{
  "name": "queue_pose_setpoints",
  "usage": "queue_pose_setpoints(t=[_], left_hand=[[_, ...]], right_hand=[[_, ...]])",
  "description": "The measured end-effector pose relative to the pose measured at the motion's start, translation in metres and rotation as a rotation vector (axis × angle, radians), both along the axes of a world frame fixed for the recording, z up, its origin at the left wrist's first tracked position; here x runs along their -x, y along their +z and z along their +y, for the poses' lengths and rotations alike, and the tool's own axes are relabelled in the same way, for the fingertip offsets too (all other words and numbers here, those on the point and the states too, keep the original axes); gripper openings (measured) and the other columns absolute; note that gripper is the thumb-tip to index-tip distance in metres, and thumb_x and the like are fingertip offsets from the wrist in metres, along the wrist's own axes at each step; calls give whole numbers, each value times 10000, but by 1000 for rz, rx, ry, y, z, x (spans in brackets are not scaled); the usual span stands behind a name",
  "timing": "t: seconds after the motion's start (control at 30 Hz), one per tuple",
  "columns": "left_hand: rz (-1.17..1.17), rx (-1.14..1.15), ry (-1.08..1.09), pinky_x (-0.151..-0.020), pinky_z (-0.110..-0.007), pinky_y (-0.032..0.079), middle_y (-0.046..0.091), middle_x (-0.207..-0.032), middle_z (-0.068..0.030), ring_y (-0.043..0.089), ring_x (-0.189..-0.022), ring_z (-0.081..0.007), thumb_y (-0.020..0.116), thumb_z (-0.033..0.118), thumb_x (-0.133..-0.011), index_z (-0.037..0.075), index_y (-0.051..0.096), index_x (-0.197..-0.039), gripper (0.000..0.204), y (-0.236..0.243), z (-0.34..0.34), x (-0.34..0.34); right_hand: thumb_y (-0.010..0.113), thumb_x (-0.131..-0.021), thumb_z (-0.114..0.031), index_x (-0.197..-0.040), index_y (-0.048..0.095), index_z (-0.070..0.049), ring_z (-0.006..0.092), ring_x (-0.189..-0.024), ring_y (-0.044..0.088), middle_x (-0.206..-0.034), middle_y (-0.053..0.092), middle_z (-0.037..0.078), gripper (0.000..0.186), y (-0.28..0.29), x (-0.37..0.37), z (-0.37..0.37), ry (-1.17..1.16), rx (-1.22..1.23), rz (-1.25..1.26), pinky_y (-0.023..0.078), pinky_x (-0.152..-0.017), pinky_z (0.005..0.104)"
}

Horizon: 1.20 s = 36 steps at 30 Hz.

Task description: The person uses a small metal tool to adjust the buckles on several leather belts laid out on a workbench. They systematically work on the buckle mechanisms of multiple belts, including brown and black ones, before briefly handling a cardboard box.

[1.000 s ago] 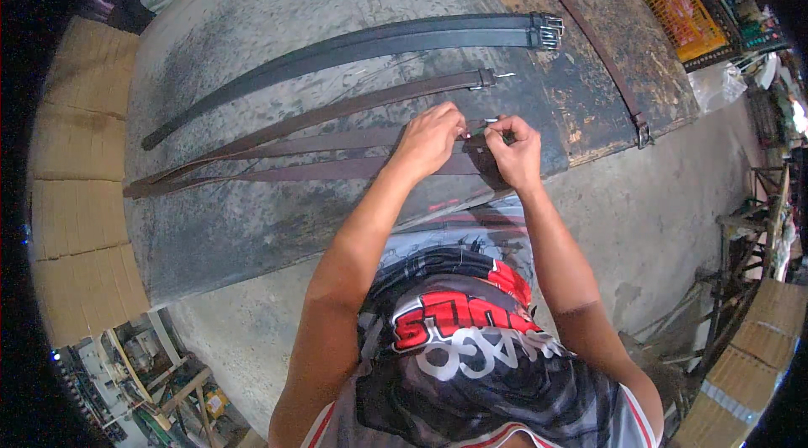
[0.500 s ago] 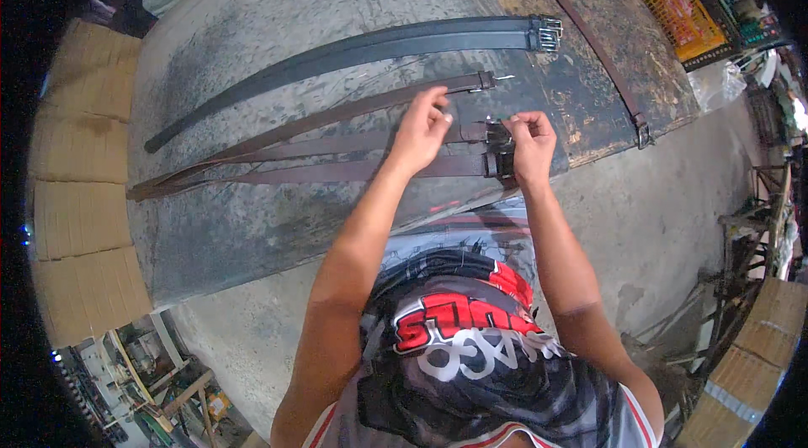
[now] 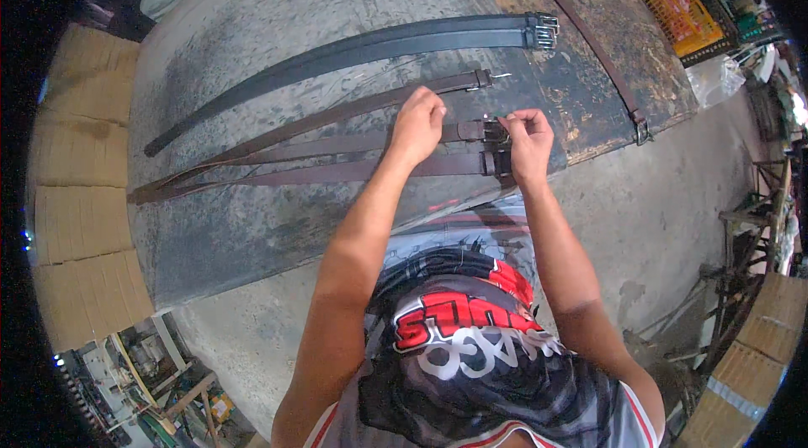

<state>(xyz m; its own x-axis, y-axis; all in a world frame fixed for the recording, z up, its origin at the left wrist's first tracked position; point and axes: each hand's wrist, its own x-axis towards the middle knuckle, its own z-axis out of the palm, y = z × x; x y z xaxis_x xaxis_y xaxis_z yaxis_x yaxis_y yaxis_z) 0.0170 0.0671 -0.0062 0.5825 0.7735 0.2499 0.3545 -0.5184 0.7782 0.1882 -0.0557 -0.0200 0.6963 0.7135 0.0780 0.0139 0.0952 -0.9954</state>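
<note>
My right hand (image 3: 530, 148) pinches the metal buckle (image 3: 495, 130) at the right end of the middle brown belt (image 3: 337, 143). My left hand (image 3: 417, 128) lies across that same strap, its fingers curled together; whether anything is between them is hidden. Above it runs another brown belt (image 3: 353, 107), its buckle prong sticking out to the right. A third brown belt (image 3: 311, 171) passes beneath my left wrist, its buckle end beside my right wrist. These brown straps converge at the table's left side.
Dark belts with silver buckles (image 3: 337, 53) lie farther back on the worn table (image 3: 252, 238). A single brown belt (image 3: 581, 23) slants across its right end. Cardboard (image 3: 84, 221) borders the left edge. A yellow crate (image 3: 677, 15) stands at the far right.
My left hand's fingers have drawn together and shifted slightly left. My right hand stays at the middle belt's buckle, which shows more clearly now.
</note>
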Motion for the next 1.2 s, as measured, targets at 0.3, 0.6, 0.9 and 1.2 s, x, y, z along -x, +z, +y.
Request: queue_pose_setpoints(t=[0.3,0.6,0.9,1.2], left_hand=[[-23,-147,-118,-866,-430,446,548,-1065,-102,534,-1034,-295,737,75,-717,46,615,-999,309,30,-43,-7],[171,-349,-121,-806,-435,438,541,-976,-116,525,-962,-312,620,49,-782,30,608,-860,81,15,-65,-20],[-15,-161,-88,-830,-453,443,535,-945,-168,542,-928,-373,591,3,-804,2,569,-873,73,8,-54,-18],[-29,-185,-67,-800,-453,446,530,-912,-156,545,-902,-370,599,13,-808,9,568,-865,65,7,-55,-19]], right_hand=[[611,-873,-22,-883,558,-13,144,-780,622,-846,609,55,55,4,0,0,-42,-171,327,542,-785,310],[620,-848,1,-820,565,-33,107,-745,593,-807,620,35,71,5,0,-3,14,-118,228,474,-702,251],[642,-791,-5,-801,595,-19,89,-794,583,-837,658,43,50,0,1,-6,98,5,-45,467,-729,251],[655,-773,-31,-779,600,-17,138,-837,631,-821,669,65,57,1,4,-5,89,59,-195,483,-767,280]])
